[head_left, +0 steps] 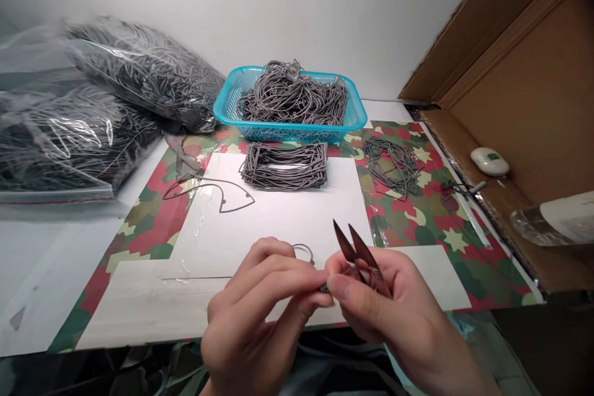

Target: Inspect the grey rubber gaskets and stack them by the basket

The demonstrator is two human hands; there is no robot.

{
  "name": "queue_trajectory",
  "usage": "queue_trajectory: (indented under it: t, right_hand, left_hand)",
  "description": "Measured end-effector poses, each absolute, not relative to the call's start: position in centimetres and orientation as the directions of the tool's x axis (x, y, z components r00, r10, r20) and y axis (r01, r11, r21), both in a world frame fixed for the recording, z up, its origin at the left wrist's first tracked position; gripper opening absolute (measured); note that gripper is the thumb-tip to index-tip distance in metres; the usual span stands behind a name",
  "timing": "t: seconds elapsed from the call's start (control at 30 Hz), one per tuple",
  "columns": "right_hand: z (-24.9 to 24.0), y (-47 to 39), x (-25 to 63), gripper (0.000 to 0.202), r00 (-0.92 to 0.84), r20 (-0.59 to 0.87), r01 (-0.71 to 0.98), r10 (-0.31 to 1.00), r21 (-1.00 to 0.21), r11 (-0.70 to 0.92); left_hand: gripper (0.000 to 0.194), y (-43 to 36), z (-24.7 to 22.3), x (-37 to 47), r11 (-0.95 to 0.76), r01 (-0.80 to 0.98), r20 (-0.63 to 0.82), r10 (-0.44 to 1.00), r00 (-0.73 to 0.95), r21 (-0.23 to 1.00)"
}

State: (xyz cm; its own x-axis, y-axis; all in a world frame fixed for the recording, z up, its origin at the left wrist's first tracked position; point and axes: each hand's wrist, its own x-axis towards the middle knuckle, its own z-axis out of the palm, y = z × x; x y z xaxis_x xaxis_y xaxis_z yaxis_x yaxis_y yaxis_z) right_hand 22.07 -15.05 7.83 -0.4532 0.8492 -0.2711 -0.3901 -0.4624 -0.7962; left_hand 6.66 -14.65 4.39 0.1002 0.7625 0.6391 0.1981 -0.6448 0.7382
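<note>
My left hand (264, 309) is closed in a pinch on a thin grey rubber gasket (306, 250), whose curved loop shows just past the fingers. My right hand (394, 315) is closed around a pair of dark snips (359, 253), blades parted and pointing up and away. Its thumb and forefinger meet the left fingertips at the gasket, and most of the held strip is hidden. Beyond the hands, a single large outlined gasket (239, 206) lies partly on the white sheet (297, 216). Farther back sits a neat stack of grey gaskets (285, 167).
A blue basket (288, 132) heaped with gaskets stands at the back. Clear bags of grey gaskets (69, 136) fill the left. A loose gasket pile (392, 167) lies right, near a cardboard wall (524, 68), a white oval object (489, 161) and a bottle (557, 219).
</note>
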Motion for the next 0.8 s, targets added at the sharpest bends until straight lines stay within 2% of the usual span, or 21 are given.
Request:
queue_trajectory:
  t: [0.17,0.27,0.37,0.47,0.57,0.67,0.8]
  right_hand:
    - [7.6,-15.1,22.1,0.028,-0.429,-0.293,-0.359,0.854,-0.813,-0.459]
    - [7.9,-15.2,22.2,0.037,-0.375,-0.335,-0.313,0.864,-0.832,-0.459]
    - [8.2,-15.4,22.4,0.048,-0.272,-0.327,-0.224,0.905,-0.893,-0.39]
    - [8.0,-15.8,22.7,0.05,-0.186,-0.191,-0.04,0.964,-0.979,-0.202]
    - [7.5,-16.3,23.2,0.048,-0.135,0.009,0.237,0.991,-0.971,0.041]
    - [7.2,-16.8,23.9,0.043,-0.106,0.224,0.467,0.969,-0.849,0.247]
    - [7.8,-16.9,24.8,0.033,-0.187,0.42,0.64,0.888,-0.633,0.435]
  left_hand:
    - [0.01,-14.7,4.4,6.7,-0.641,0.239,0.639,0.763,0.099,0.729]
    - [0.012,-14.8,4.3,6.7,-0.647,0.249,0.645,0.757,0.099,0.721]
    - [0.012,-14.9,4.2,6.7,-0.643,0.253,0.642,0.761,0.1,0.723]
    - [0.012,-14.8,4.3,6.6,-0.647,0.265,0.646,0.756,0.103,0.715]
    - [0.012,-14.7,4.5,6.5,-0.661,0.298,0.661,0.742,0.116,0.689]
    - [0.012,-14.6,4.9,6.4,-0.663,0.347,0.669,0.733,0.122,0.663]
    - [0.014,-14.6,5.4,6.3,-0.66,0.417,0.675,0.725,0.137,0.625]
